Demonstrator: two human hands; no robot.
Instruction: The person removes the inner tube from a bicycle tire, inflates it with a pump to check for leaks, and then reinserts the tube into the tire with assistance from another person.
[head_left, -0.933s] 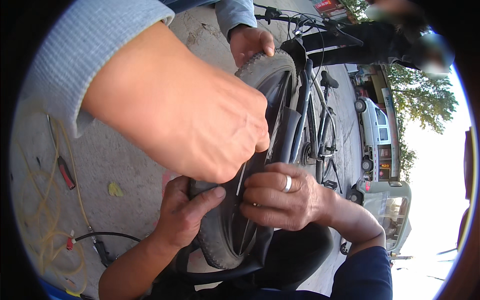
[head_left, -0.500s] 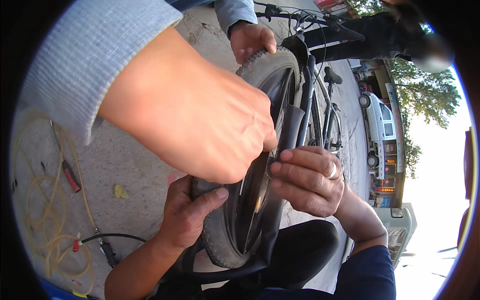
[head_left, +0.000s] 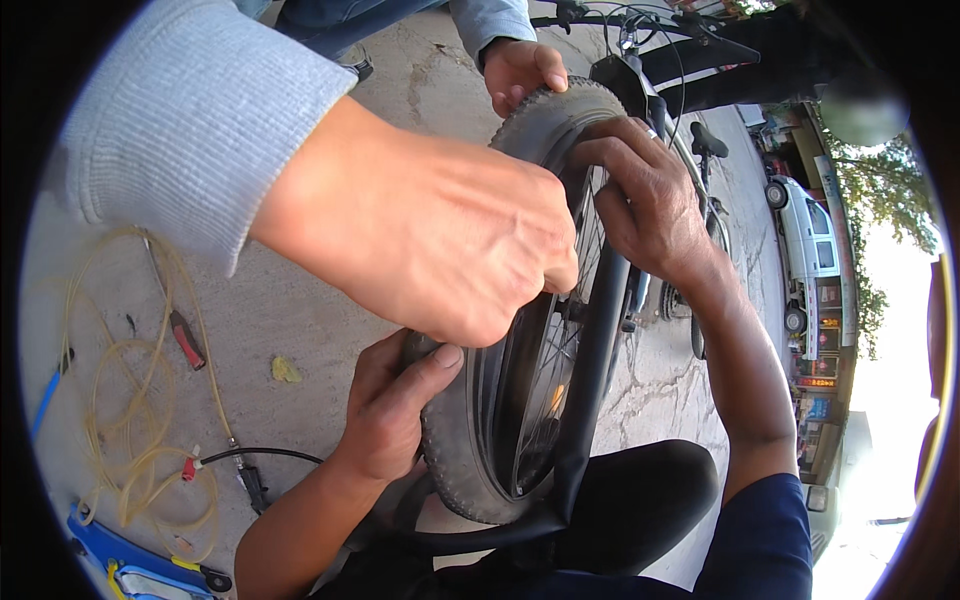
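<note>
A knobby bicycle tyre (head_left: 462, 478) on a spoked wheel stands upright before me, with a black rim inside. My left hand (head_left: 392, 410) grips its left side, thumb on the sidewall and fingers behind. A black inner tube (head_left: 585, 385) hangs out along the wheel's right side. My right hand (head_left: 650, 200), with a ring on one finger, curls over the tube at the upper part of the wheel; its fingertips are partly hidden. Another person's hand (head_left: 430, 235), in a grey sleeve, covers the wheel's middle, blurred. That person's other hand (head_left: 522, 75) rests on the tyre top.
A clear yellowish hose (head_left: 130, 400) lies coiled on the left ground with a red-handled tool (head_left: 186, 340) and an air fitting (head_left: 250, 482). A blue stand-like object (head_left: 130, 555) sits lower left. Behind the wheel are a bicycle (head_left: 705, 140) and a parked white van (head_left: 805, 230).
My right hand has moved from the wheel's middle up to its upper part, beside the inner tube. My left hand keeps its hold on the tyre. The whole view has shifted slightly.
</note>
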